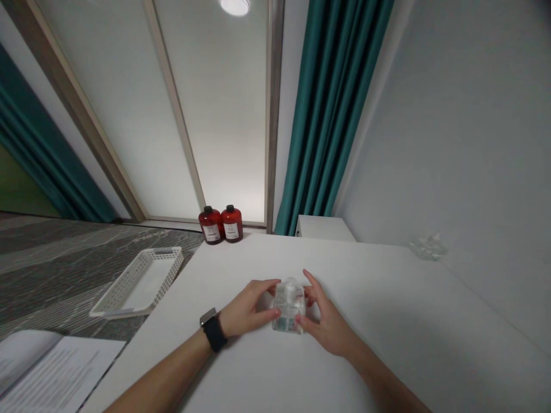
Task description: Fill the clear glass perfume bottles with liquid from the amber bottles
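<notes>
A small clear, squarish container [289, 307] with a rounded knob-like top sits at the middle of the white table, and pale bluish and reddish patches show through it. I cannot make out exactly what kind it is. My left hand [252, 307] grips its left side, thumb near the front and fingers curled behind. On the opposite side my right hand [325, 321] has its thumb on the front right corner and some fingers behind; the index finger points up and away. A dark-strapped watch [213, 330] is on my left wrist.
Two red bottles [220, 225] with black caps and white labels stand at the table's far left corner. Crumpled clear plastic [429, 246] lies at the far right by the wall. A white basket [109, 312] and an open book [73, 358] are to the left, beyond the white table's [241, 381] edge.
</notes>
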`<state>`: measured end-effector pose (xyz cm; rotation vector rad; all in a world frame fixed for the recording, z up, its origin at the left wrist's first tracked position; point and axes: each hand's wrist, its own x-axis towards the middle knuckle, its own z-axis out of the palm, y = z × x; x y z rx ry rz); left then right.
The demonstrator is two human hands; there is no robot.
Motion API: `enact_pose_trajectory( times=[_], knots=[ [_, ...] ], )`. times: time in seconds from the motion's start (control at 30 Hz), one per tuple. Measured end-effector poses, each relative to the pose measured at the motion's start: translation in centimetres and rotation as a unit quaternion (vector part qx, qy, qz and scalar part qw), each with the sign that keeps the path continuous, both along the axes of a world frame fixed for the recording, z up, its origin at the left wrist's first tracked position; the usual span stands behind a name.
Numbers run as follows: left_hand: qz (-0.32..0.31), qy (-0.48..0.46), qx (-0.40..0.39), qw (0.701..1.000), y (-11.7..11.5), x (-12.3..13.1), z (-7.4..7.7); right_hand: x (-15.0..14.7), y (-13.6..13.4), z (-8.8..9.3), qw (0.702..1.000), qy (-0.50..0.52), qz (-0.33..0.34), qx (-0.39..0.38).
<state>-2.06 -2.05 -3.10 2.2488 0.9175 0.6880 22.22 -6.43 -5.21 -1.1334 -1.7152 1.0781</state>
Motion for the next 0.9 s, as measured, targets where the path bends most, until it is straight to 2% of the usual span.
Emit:
enact_pose_trajectory(
  times=[0.13, 0.33, 0.5, 0.73, 0.9],
  knots=[
    [0.028, 0.003, 0.017, 0.999, 0.0, 0.3, 0.0, 0.0, 0.2, -0.1, 0.999, -0.032, -0.022, 0.014],
    [0.041, 0.003, 0.058, 0.997, 0.1, 0.1, -0.3, -0.4, -0.7, 0.5, 0.977, -0.067, -0.106, 0.172],
    [0.049, 0.006, 0.048, 0.998, 0.2, 0.0, -0.5, -0.6, -1.4, 0.9, 0.963, -0.053, -0.109, 0.242],
    [0.033, 0.015, 0.031, 0.999, 0.0, 0.1, 0.0, -0.9, -1.8, 0.7, 0.96, -0.058, -0.104, 0.255],
    [0.024, 0.002, -0.001, 1.0, 0.2, 0.0, 0.0, -0.9, -1.4, -0.2, 0.973, -0.089, -0.104, 0.188]
  ],
)
